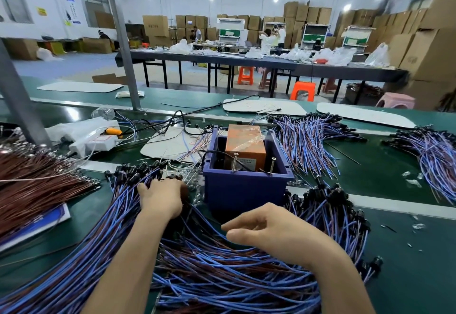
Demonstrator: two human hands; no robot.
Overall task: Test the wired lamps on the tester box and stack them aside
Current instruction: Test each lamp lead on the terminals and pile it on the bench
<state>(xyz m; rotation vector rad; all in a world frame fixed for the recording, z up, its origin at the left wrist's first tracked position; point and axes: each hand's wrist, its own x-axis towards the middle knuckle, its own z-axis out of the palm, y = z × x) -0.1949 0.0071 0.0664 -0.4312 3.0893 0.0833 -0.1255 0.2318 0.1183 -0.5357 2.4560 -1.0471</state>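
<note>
A blue tester box (244,190) with an orange block and two upright screws inside stands at the centre of the green bench. Wired lamps with blue and brown leads and black heads lie in a big heap (222,271) in front of it. My left hand (161,199) rests on the lamp heads just left of the box, fingers curled into the bundle. My right hand (266,229) hovers over the heap in front of the box, fingers loosely bent, nothing visibly held. More lamps lie stacked behind the box on the right (308,143) and at the far right (431,155).
A bundle of brown wires (37,180) lies at the left. A white power strip (93,143) and black cables sit behind it. A grey post (123,39) rises from the bench. White flat panels (264,107) lie on the conveyor. People work at far tables.
</note>
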